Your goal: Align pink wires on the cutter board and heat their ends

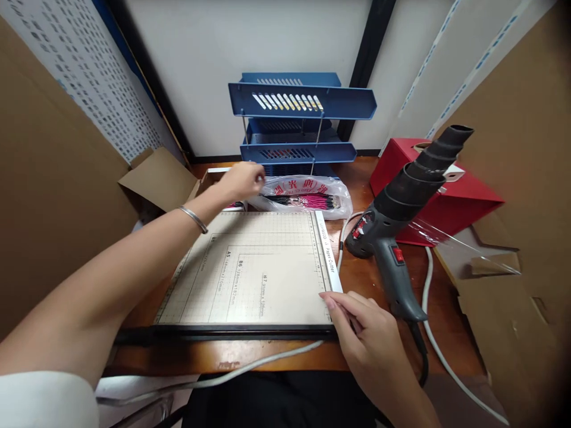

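Observation:
My left hand (243, 180) is over the far left part of the paper cutter (285, 291), its fingers curled in. Whatever may be between those fingertips is hidden. Just right of it lies a clear plastic bag (345, 202) with red lettering, holding a bundle of thin black and pink pieces (319, 202). At the cutter's near right corner, my right hand (368, 327) has thumb and forefinger pressed together beside the white edge strip (328, 252). I cannot make out anything in that pinch. Printed grid lines and paper sizes cover the cutter's board.
A heat gun (401, 202) stands nozzle up on the right, before a red box (468, 196). Blue letter trays (303, 104) rise at the back. Cardboard (163, 178) is at left. A pale cable (250, 364) crosses the table's front edge; another cable (428, 297) runs at right.

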Demonstrator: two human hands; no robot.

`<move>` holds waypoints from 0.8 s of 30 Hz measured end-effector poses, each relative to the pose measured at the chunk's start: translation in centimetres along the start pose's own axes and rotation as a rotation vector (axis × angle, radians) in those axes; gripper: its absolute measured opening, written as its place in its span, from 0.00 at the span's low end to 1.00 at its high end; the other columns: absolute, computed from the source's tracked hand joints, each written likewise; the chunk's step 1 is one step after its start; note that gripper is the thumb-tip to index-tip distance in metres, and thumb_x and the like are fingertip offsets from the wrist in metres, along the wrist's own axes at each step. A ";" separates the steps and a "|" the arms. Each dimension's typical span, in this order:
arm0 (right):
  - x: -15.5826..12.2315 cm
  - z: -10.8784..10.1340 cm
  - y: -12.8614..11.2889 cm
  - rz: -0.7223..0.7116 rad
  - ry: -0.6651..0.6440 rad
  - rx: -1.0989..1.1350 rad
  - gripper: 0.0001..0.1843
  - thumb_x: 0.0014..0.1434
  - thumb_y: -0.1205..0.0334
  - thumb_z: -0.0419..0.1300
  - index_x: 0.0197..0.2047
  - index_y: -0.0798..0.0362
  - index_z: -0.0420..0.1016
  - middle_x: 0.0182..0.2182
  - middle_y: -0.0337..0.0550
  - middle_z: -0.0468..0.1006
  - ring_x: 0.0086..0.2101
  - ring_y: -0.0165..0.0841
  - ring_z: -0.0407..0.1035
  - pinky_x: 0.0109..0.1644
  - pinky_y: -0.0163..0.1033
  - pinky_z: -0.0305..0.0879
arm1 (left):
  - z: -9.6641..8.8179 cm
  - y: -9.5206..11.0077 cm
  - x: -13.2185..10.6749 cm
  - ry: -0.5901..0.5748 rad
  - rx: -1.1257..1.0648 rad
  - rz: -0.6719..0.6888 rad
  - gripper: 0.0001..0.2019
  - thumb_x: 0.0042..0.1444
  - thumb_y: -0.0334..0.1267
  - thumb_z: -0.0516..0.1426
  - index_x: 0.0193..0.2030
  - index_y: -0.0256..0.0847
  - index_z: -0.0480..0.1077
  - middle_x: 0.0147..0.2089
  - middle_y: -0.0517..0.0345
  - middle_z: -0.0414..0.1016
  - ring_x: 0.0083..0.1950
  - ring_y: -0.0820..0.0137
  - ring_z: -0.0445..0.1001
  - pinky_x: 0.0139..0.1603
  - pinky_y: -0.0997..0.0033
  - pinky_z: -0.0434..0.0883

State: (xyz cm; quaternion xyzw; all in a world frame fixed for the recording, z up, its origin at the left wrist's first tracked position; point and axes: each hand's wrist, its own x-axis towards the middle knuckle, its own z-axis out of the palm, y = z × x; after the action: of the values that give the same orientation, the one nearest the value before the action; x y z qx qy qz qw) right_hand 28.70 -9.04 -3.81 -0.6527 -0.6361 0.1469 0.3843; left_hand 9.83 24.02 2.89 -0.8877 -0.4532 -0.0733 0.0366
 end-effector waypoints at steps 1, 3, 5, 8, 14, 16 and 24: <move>0.0 0.1 -0.1 -0.003 -0.012 -0.001 0.14 0.71 0.57 0.55 0.39 0.48 0.82 0.26 0.36 0.78 0.28 0.29 0.71 0.33 0.37 0.59 | 0.7 2.0 0.6 -0.018 -0.037 0.065 0.14 0.61 0.35 0.55 0.49 0.40 0.79 0.51 0.49 0.81 0.52 0.59 0.77 0.52 0.65 0.68; 0.0 0.1 -0.1 -0.002 -0.031 -0.005 0.14 0.70 0.57 0.56 0.39 0.48 0.82 0.26 0.36 0.77 0.27 0.29 0.69 0.33 0.37 0.58 | 2.3 5.7 2.1 -0.066 -0.100 0.171 0.13 0.60 0.35 0.56 0.47 0.43 0.80 0.48 0.52 0.82 0.49 0.61 0.78 0.49 0.67 0.69; 0.0 0.1 -0.2 0.005 -0.034 -0.002 0.13 0.70 0.57 0.56 0.38 0.48 0.81 0.24 0.35 0.75 0.25 0.28 0.68 0.32 0.37 0.57 | 3.9 8.7 3.8 -0.116 -0.142 0.222 0.11 0.59 0.34 0.58 0.45 0.42 0.81 0.45 0.51 0.83 0.47 0.62 0.79 0.47 0.67 0.69; -0.2 0.0 -0.2 0.026 -0.015 0.010 0.13 0.69 0.56 0.57 0.37 0.48 0.81 0.22 0.33 0.72 0.23 0.28 0.64 0.31 0.36 0.56 | 5.8 11.4 6.2 -0.193 -0.173 0.220 0.09 0.60 0.35 0.61 0.45 0.39 0.80 0.45 0.50 0.83 0.48 0.61 0.79 0.50 0.66 0.71; -0.3 0.0 0.0 0.061 -0.009 0.049 0.12 0.68 0.55 0.58 0.35 0.47 0.81 0.20 0.32 0.69 0.23 0.27 0.63 0.30 0.36 0.55 | 8.0 12.5 8.6 -0.369 -0.174 0.194 0.14 0.67 0.44 0.61 0.52 0.37 0.74 0.53 0.51 0.78 0.52 0.63 0.78 0.54 0.54 0.76; -0.3 0.0 0.1 0.072 -0.015 0.056 0.12 0.68 0.55 0.59 0.36 0.47 0.81 0.20 0.32 0.69 0.23 0.27 0.63 0.30 0.36 0.56 | 8.2 12.3 8.9 -0.393 -0.178 0.186 0.14 0.67 0.44 0.61 0.53 0.37 0.74 0.53 0.50 0.77 0.52 0.63 0.78 0.54 0.54 0.77; -0.2 -0.5 0.3 0.086 -0.009 0.064 0.13 0.68 0.54 0.59 0.36 0.47 0.82 0.20 0.32 0.68 0.23 0.27 0.61 0.30 0.36 0.54 | 8.6 10.6 9.2 -0.294 -0.289 0.215 0.13 0.65 0.46 0.62 0.42 0.36 0.76 0.43 0.55 0.80 0.46 0.64 0.79 0.52 0.56 0.75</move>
State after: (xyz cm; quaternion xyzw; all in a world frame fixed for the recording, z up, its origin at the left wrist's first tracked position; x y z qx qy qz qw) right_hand 29.26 -9.33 -3.75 -0.6661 -0.6042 0.1864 0.3957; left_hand 24.54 26.26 -4.10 -0.9280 -0.3412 -0.0028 -0.1499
